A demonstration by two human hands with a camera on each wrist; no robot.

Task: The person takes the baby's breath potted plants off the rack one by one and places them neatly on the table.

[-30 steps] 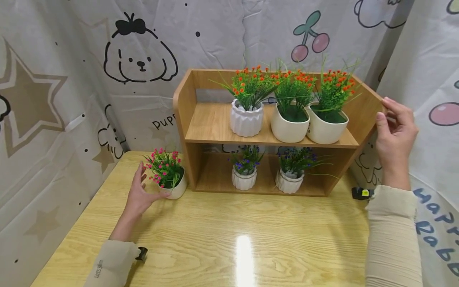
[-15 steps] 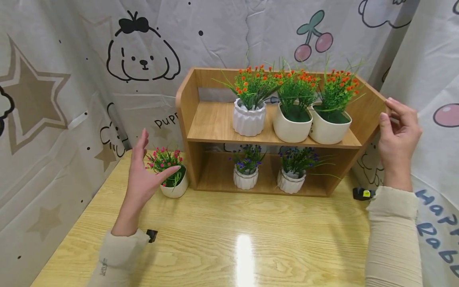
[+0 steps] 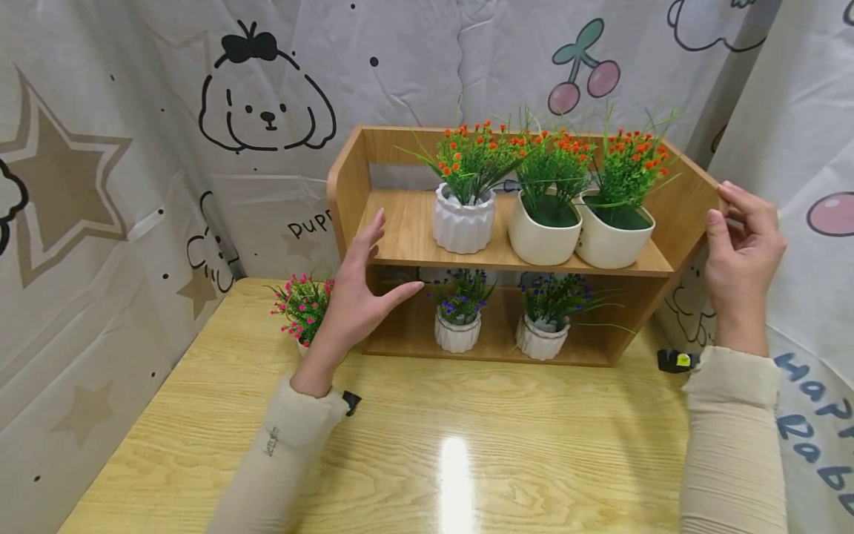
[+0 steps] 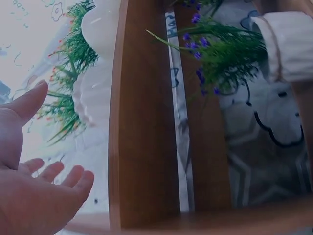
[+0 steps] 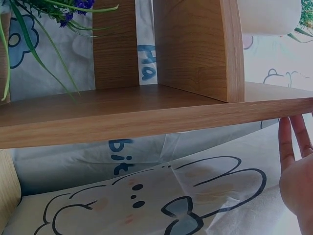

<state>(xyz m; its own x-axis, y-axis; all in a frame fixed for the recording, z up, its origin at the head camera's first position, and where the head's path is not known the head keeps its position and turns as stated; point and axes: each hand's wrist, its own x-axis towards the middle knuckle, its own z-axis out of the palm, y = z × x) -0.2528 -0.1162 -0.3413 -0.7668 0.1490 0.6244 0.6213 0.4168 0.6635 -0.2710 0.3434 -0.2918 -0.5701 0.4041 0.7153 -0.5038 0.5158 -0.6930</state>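
White fabric [image 3: 414,81] encloses the area at the back and both sides; creases and folds are evident. Printed motifs include a black-outlined dog head [image 3: 267,122] with bow, pink cherries [image 3: 603,78] with green leaves, a tan star [image 3: 67,182] at left and blue lettering [image 3: 794,426] at right. The desk [image 3: 554,452] shows yellowish wood grain; a bright, elongated reflection [image 3: 456,482] lies on its near part.

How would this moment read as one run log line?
left hand: holds nothing, near shelf; right hand: pinches shelf edge; upper tier: three orange-flowered plants; lower tier: two purple-flowered plants
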